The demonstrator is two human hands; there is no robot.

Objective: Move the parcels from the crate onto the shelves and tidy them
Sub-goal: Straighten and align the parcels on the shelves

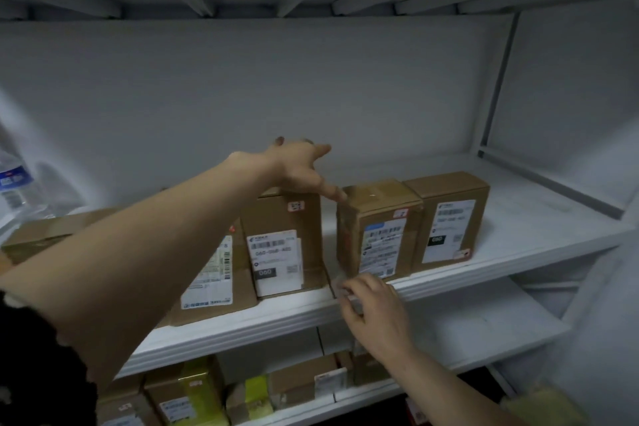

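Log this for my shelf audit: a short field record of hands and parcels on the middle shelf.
shelf: middle shelf, at least four labelled parcels in a row
gap: between tall parcel and taped parcel
left hand: fingers spread over tall parcel's top, one fingertip at taped parcel's corner
right hand: at shelf's front edge below taped parcel, fingers curled, blurred; grip unclear
lower shelf: yellow parcel among others

The left hand [297,162] reached over a tall parcel [283,245] on the white shelf [518,228], fingers spread, one finger touching the top corner of the taped parcel [380,235] beside it. The right hand [373,311], blurred, sat at the shelf's front edge.
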